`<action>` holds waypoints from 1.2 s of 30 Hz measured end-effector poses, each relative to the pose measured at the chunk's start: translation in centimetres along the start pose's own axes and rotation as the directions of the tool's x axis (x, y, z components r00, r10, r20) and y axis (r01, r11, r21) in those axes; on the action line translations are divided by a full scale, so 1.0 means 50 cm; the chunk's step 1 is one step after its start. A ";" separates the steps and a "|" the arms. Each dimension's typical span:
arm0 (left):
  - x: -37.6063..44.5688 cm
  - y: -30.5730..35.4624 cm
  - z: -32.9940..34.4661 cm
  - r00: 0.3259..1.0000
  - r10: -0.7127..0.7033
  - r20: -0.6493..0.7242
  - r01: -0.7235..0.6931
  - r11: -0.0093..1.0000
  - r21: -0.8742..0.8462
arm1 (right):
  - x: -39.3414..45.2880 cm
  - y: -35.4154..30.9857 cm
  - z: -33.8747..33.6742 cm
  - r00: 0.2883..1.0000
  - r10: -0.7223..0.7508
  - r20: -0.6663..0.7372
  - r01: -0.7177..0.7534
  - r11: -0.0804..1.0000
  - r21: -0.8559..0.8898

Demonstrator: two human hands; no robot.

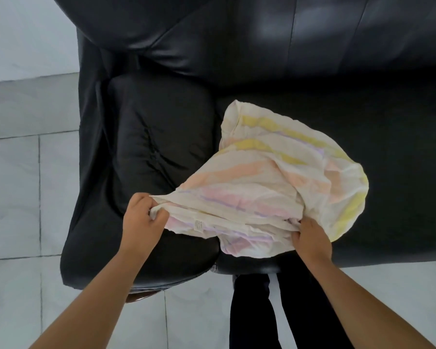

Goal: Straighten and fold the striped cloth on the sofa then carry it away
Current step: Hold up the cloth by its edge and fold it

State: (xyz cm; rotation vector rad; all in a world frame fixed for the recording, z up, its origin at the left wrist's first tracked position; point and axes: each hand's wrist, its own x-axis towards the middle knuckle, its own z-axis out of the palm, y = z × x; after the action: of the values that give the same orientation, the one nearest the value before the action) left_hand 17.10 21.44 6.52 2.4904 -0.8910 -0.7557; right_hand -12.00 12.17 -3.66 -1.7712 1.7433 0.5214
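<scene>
A cream cloth [275, 177] with pale yellow, peach, pink and lilac stripes lies crumpled on the seat of a black leather sofa [388, 152]. My left hand [144, 215] pinches its near left corner, pulled out over the sofa's armrest. My right hand [310, 240] grips a bunched part of the near edge at the seat's front. A small label shows on the edge between my hands. The far part of the cloth billows up in loose folds.
The sofa's padded armrest [151, 152] is at the left, its backrest [262, 41] across the top. Pale tiled floor [13, 197] surrounds the sofa. My dark-trousered legs [259, 311] stand against the seat's front edge.
</scene>
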 end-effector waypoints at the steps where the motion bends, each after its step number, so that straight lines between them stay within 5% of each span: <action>1: 0.001 0.001 -0.002 1.000 0.002 -0.005 -0.002 1.000 0.002 | 0.001 -0.001 0.003 0.998 0.070 0.005 -0.070 0.995 0.069; 4: 0.001 0.002 -0.012 0.999 -0.011 -0.035 0.012 1.000 0.011 | -0.004 0.011 0.004 0.974 0.219 0.053 -0.224 0.965 0.136; 8: -0.006 0.010 -0.031 0.999 -0.003 -0.053 0.005 1.000 0.027 | -0.034 0.062 -0.079 0.990 0.118 0.078 -0.118 0.993 -0.010; 13: -0.016 0.104 -0.056 0.991 0.132 -0.001 -0.132 0.991 0.026 | -0.092 0.114 -0.322 0.988 -0.044 -0.149 0.040 0.999 -0.031; 18: -0.026 0.320 -0.129 0.919 0.390 -0.054 -0.389 0.921 0.027 | -0.162 0.117 -0.630 0.933 0.025 -0.359 0.081 0.957 0.277; 24: -0.081 0.630 -0.303 0.727 0.608 -0.318 -0.664 0.740 -0.103 | -0.294 0.149 -0.983 0.738 0.192 -0.647 0.324 0.740 0.590; 28: -0.149 0.806 -0.386 0.567 0.574 -0.591 -0.773 0.619 -0.141 | -0.398 0.178 -1.116 0.456 0.288 -0.842 0.518 0.684 0.514; 29: -0.163 0.836 -0.390 0.538 0.562 -0.628 -0.791 0.593 -0.148 | -0.412 0.189 -1.127 0.432 0.284 -0.856 0.515 0.702 0.492; 30: -0.171 0.857 -0.388 0.534 0.564 -0.630 -0.794 0.590 -0.145 | -0.419 0.204 -1.132 0.465 0.248 -0.850 0.466 0.747 0.474; 33: -0.165 0.870 -0.346 0.616 0.667 -0.421 -0.743 0.669 -0.028 | -0.425 0.268 -1.118 0.764 0.147 -0.629 0.094 0.938 0.334; 36: -0.163 0.894 -0.316 0.611 0.743 -0.274 -0.765 0.643 0.037 | -0.447 0.311 -1.140 0.694 0.190 -0.695 0.093 0.933 0.348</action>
State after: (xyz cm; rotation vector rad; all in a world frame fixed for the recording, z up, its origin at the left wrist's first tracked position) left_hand 0.74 -2.68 44.79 1.7739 -1.5957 -0.1414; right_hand -36.10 -7.54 51.31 -1.7637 2.2143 -0.5646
